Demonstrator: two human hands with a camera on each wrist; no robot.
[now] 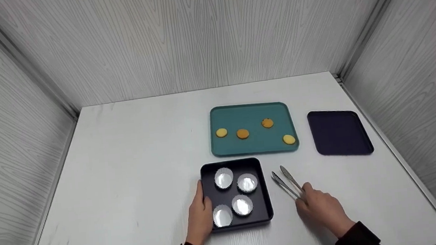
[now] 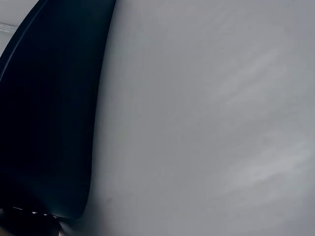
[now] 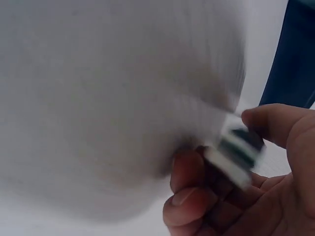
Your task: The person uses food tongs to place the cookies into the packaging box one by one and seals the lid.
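Gripping tongs (image 1: pixel 287 183) in right hand (image 1: pixel 320 208), left hand (image 1: pixel 200 215) holding dark tray (image 1: pixel 262 197) (four foil cups).

Four cookies (image 1: pixel 242 133), four foil cups (image 1: pixel 223 178) (seemingly empty), three trays (image 1: pixel 253 147).
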